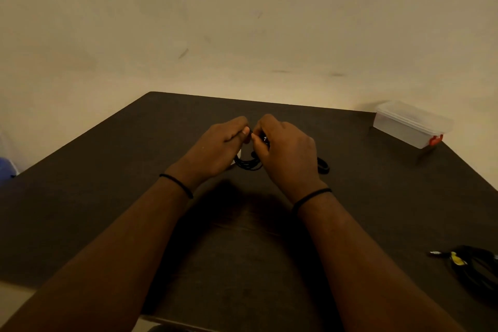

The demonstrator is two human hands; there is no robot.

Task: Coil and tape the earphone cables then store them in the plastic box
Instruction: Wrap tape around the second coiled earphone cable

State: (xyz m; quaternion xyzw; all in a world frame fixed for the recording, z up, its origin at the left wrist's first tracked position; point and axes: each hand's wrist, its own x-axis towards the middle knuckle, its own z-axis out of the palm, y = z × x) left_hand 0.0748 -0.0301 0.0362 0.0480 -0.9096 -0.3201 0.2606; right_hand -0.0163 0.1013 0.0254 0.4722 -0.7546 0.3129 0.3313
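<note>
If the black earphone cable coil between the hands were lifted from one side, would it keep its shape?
Probably not. The cable coil is thin, loose loops, with no tape visible on it, so it would likely sag and unwind. Both the left hand and right hand pinch it, suggesting it needs holding. It looks light.

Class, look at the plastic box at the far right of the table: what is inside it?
The plastic box sits with its lid on, an orange latch at one end. Its cloudy walls show no clear shape inside; whether it holds anything cannot be told.
</note>
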